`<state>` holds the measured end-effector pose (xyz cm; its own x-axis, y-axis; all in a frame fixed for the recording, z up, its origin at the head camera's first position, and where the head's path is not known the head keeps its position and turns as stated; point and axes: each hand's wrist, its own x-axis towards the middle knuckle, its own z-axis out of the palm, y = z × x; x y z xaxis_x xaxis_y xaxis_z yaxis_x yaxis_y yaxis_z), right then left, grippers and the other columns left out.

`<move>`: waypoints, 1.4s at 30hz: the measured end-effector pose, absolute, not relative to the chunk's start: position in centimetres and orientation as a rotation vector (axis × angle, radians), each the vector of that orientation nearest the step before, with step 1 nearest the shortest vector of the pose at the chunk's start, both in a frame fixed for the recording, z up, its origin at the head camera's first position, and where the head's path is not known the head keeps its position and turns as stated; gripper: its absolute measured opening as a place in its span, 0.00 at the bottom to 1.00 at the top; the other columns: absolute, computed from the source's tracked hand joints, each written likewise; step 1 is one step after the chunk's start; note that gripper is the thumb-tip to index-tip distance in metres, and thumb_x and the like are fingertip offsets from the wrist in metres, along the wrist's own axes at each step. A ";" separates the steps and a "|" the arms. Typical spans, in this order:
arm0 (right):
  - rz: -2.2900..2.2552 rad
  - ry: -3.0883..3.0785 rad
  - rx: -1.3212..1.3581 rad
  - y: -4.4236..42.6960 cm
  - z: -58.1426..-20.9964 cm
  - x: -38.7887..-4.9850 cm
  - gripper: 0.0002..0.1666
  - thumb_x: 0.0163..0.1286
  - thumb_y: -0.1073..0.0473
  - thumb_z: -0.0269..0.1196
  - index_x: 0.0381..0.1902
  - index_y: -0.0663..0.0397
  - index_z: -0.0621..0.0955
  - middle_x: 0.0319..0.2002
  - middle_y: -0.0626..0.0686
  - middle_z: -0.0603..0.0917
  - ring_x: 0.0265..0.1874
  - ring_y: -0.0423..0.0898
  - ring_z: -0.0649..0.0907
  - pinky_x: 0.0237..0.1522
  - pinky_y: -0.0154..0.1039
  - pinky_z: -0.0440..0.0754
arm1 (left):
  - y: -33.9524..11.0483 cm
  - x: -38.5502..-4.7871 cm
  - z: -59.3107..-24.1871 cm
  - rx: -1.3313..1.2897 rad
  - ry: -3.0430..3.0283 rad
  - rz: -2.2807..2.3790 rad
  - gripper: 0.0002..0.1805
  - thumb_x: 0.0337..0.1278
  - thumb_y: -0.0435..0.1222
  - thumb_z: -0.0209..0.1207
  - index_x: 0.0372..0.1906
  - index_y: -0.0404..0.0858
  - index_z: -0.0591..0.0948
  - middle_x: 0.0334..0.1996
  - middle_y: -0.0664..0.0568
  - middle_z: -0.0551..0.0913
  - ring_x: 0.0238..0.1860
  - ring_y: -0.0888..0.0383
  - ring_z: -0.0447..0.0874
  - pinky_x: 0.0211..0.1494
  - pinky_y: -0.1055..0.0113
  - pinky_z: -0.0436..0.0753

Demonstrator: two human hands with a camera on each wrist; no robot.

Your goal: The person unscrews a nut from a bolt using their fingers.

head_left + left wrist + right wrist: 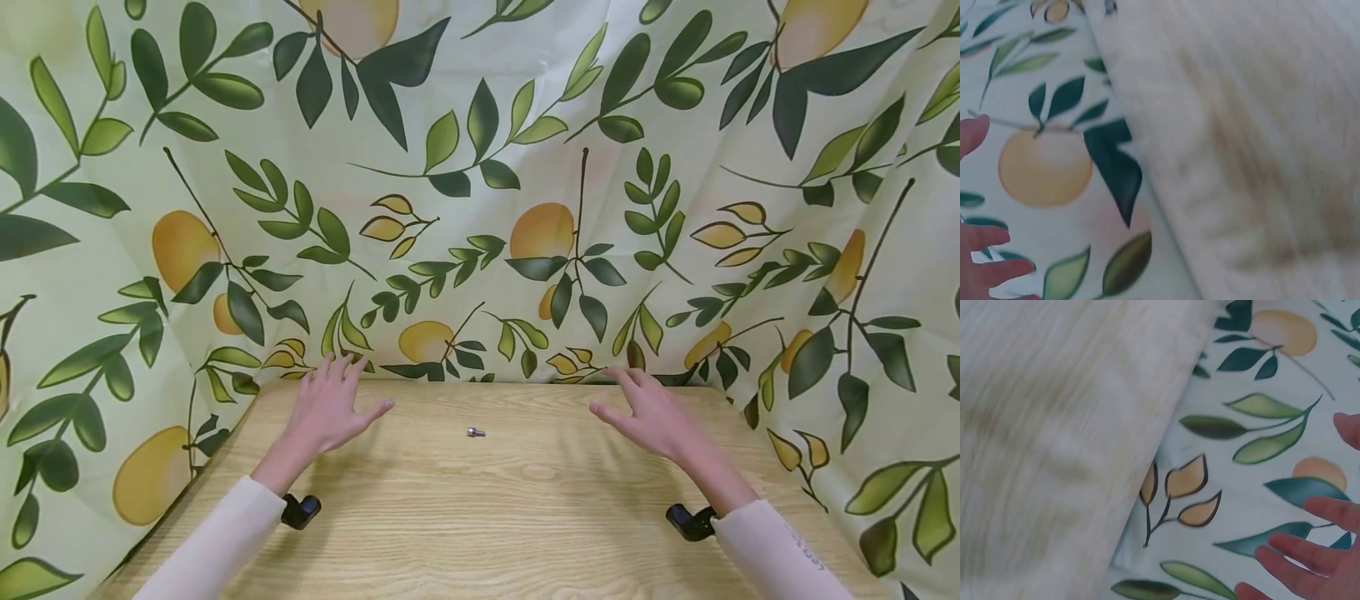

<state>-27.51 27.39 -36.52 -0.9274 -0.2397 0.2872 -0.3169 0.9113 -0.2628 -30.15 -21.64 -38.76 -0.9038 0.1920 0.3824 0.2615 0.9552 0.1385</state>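
A small silver metal bolt [476, 432] lies on its side on the wooden table [465, 517], toward the far edge. To its left, my left hand [327, 408] hovers with fingers spread and thumb pointing inward, holding nothing. My right hand [649, 414] is raised on the other side, likewise spread and without anything in its grasp. Neither hand touches the bolt. In the left wrist view, part of the bolt [1110, 6] shows at the top edge, blurred. Only fingers [1000, 272] of the left hand appear there; the right wrist view has the right hand's fingers [1300, 565].
A cloth [480, 250] printed with oranges and leaves hangs behind the table and along both sides. Black wrist mounts sit under the left wrist [302, 512] and the right wrist [690, 522]. Both arms wear light sleeves.
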 end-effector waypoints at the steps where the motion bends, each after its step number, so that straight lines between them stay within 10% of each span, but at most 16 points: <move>1: 0.463 -2.813 0.425 27.1 -36.7 -27.3 0.46 0.73 0.29 0.56 0.75 0.54 0.68 0.70 0.69 0.72 0.65 0.71 0.76 0.58 0.74 0.77 | -21.3 -29.9 -39.0 -0.348 -2.733 -0.272 0.52 0.62 0.68 0.56 0.78 0.36 0.64 0.77 0.32 0.64 0.78 0.28 0.56 0.74 0.23 0.59; 25: 1.040 -2.726 0.595 21.5 -42.8 -25.8 0.12 0.65 0.70 0.68 0.47 0.61 0.85 0.35 0.52 0.88 0.32 0.40 0.85 0.34 0.32 0.85 | -12.7 -30.4 -44.9 -0.798 -2.768 -0.859 0.28 0.60 0.38 0.71 0.63 0.33 0.80 0.60 0.45 0.81 0.54 0.48 0.85 0.57 0.52 0.87; 42: 1.228 -2.788 0.621 18.9 -43.7 -25.7 0.06 0.73 0.62 0.65 0.38 0.60 0.86 0.29 0.56 0.87 0.26 0.45 0.84 0.26 0.30 0.78 | -9.2 -34.6 -45.9 -0.873 -2.834 -0.697 0.13 0.61 0.34 0.70 0.49 0.35 0.88 0.47 0.46 0.90 0.47 0.51 0.87 0.55 0.55 0.88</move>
<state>-25.74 18.89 -43.69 -0.9197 -0.3452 0.1869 -0.3709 0.6081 -0.7018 -34.59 -9.20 -45.90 -0.8316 0.5102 0.2192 0.5537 0.7316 0.3977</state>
